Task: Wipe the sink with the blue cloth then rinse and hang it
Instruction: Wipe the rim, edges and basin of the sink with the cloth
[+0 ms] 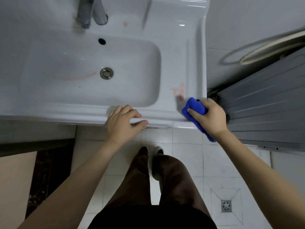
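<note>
A white ceramic sink (194, 63) fills the upper left of the head view, with a metal drain (106, 73) in its basin and a grey tap (85, 14) at the back. Reddish marks (179, 90) stain the rim at the front right, and fainter ones lie in the basin. My right hand (210, 116) grips a bunched blue cloth (194, 108) pressed on the sink's front right corner, just below those marks; a tail of cloth hangs under my wrist. My left hand (123, 120) rests flat on the sink's front edge, holding nothing.
A grey slatted panel (264, 104) stands right of the sink, with a looped hose (264, 50) above it. White floor tiles (186, 146) lie below, with a floor drain (226, 205) at the lower right. My legs and shoes (151, 150) stand before the sink.
</note>
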The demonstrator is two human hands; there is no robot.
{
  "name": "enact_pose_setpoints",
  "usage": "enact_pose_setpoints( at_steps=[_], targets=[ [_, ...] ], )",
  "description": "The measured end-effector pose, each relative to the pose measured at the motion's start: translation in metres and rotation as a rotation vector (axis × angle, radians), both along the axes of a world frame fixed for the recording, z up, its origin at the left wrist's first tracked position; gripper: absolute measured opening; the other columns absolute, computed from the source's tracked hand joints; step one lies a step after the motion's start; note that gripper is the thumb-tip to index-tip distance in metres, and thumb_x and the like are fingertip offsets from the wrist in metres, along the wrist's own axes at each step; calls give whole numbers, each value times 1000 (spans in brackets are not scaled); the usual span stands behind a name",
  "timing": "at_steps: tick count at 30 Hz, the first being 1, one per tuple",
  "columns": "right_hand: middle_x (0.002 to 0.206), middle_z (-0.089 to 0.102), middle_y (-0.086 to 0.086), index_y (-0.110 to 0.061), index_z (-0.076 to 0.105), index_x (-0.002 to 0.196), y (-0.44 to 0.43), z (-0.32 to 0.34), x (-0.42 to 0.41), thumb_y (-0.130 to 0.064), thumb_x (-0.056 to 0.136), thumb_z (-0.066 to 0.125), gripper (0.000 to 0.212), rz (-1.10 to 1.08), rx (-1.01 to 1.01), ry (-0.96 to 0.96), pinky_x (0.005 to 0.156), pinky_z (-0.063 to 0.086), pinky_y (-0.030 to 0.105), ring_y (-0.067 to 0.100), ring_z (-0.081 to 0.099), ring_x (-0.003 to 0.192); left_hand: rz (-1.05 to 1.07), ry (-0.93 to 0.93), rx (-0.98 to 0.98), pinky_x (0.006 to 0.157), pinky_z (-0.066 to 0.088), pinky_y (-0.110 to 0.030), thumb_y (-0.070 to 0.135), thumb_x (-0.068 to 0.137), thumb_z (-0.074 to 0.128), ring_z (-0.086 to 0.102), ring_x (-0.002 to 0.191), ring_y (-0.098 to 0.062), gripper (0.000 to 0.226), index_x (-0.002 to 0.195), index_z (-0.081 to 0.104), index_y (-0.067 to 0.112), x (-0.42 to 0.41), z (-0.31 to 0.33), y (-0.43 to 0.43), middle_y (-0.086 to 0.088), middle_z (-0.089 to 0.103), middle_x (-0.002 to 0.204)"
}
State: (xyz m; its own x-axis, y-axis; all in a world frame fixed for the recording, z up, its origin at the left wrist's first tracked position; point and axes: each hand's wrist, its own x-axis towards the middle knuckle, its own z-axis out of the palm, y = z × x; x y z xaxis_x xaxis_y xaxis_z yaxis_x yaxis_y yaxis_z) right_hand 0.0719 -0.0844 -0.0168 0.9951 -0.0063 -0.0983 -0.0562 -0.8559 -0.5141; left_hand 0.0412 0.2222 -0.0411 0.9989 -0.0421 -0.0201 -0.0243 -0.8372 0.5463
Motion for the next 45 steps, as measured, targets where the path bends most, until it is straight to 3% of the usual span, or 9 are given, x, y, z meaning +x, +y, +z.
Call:
enact_pose_setpoints(
  at_steps=[7, 16, 21, 24, 29, 33, 35, 40, 45],
  targets=[
    [84, 55, -9, -24, 63, 89, 2, -3, 117, -53, 81, 64, 31, -7, -101, -58, 63, 37, 29, 18, 55, 74, 9, -41, 0, 77, 42, -31, 63, 74, 61, 54, 84, -16, 37, 79, 71, 28, 2, -12, 1, 12, 62, 83],
    [72, 49, -12, -25, 54, 75, -7, 7, 10, -43, 82, 74, 27, 108, -2, 56, 57, 40, 28, 9, 49, 65, 26, -7, -30, 78, 44, -36, 61, 73, 60, 55, 85, -18, 39, 79, 73, 25, 3, 0, -3, 10, 64, 83],
    [84, 61, -2, -25, 57, 83, -8, -5, 125, -49, 81, 69, 27, 50, -24, -40, 62, 44, 33, 22, 57, 76, 13, -44, -12, 78, 43, -37, 60, 75, 61, 56, 83, -19, 39, 76, 73, 22, 5, -4, -4, 9, 64, 83],
    [86, 63, 0, -22, 58, 83, -5, -4, 183, -53, 81, 63, 32, 20, -53, -31, 60, 38, 29, 25, 61, 78, -9, -87, 22, 77, 42, -34, 59, 78, 61, 54, 82, -18, 38, 75, 71, 22, 6, -8, -3, 8, 63, 83],
    [81, 58, -1, -23, 56, 77, -10, 3, 106, -46, 80, 71, 28, 52, 2, -14, 60, 39, 33, 24, 58, 76, -22, -86, 38, 70, 41, -36, 64, 79, 59, 54, 78, -17, 42, 76, 70, 24, 8, -9, -2, 9, 63, 84],
    [77, 48, -12, -29, 56, 78, -17, 6, 56, -49, 78, 70, 24, 164, 24, 64, 53, 36, 26, 12, 53, 72, -9, -71, 50, 66, 35, -31, 78, 82, 44, 47, 74, -11, 57, 78, 69, 27, 7, -9, -3, 14, 60, 85],
    [79, 47, -10, -28, 55, 76, -18, 2, 96, -47, 79, 72, 25, 174, 17, 16, 55, 35, 28, 16, 54, 71, 13, -78, 58, 67, 33, -30, 78, 83, 43, 43, 74, -7, 55, 78, 67, 28, 7, -13, -3, 17, 58, 85],
    [103, 44, 3, -11, 66, 93, -12, -4, 250, -47, 80, 69, 39, 12, 47, -73, 79, 52, 41, 21, 54, 76, 34, -127, 104, 65, 35, -34, 73, 83, 50, 40, 71, -7, 46, 76, 64, 30, 6, -23, -3, 17, 57, 84],
    [98, 52, 5, -15, 65, 89, -14, -2, 207, -48, 80, 68, 34, 22, 56, -2, 69, 50, 37, 24, 57, 77, 56, -89, 128, 65, 36, -35, 67, 79, 57, 40, 70, -9, 39, 71, 63, 29, 8, -18, -7, 16, 57, 82]
  ],
)
